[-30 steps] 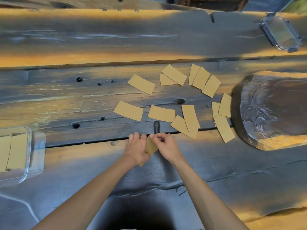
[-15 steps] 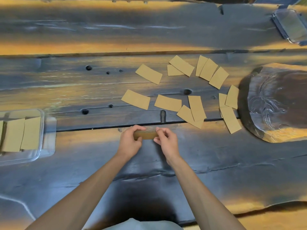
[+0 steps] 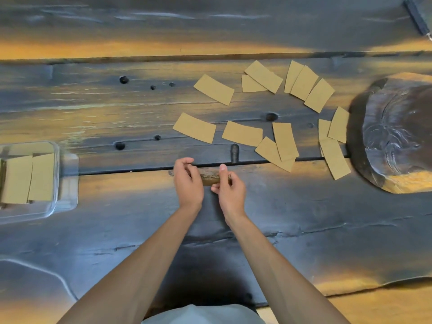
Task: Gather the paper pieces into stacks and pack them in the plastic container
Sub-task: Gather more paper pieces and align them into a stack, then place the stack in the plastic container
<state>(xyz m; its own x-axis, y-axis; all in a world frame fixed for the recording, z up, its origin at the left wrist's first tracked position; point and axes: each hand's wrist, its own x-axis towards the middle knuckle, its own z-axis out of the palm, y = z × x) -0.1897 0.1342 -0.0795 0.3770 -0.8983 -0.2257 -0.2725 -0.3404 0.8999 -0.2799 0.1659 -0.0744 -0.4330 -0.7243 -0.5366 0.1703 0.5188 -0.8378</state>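
A small stack of tan paper pieces (image 3: 210,179) stands on edge on the dark wooden table, held between my left hand (image 3: 188,183) and my right hand (image 3: 230,187). Several loose tan paper pieces (image 3: 242,133) lie scattered beyond my hands, spreading toward the right. At the far left sits a clear plastic container (image 3: 55,183) with stacked paper pieces (image 3: 28,178) inside it.
A dark carved wooden slab (image 3: 397,136) lies at the right edge, next to the rightmost pieces. A container lid's edge (image 3: 418,18) shows at the top right corner. The table (image 3: 327,230) has plank gaps and knot holes.
The stack went from tilted in my hands to lying level on its long edge between both hands. The view shifted down, moving the container and pieces up-right in frame.
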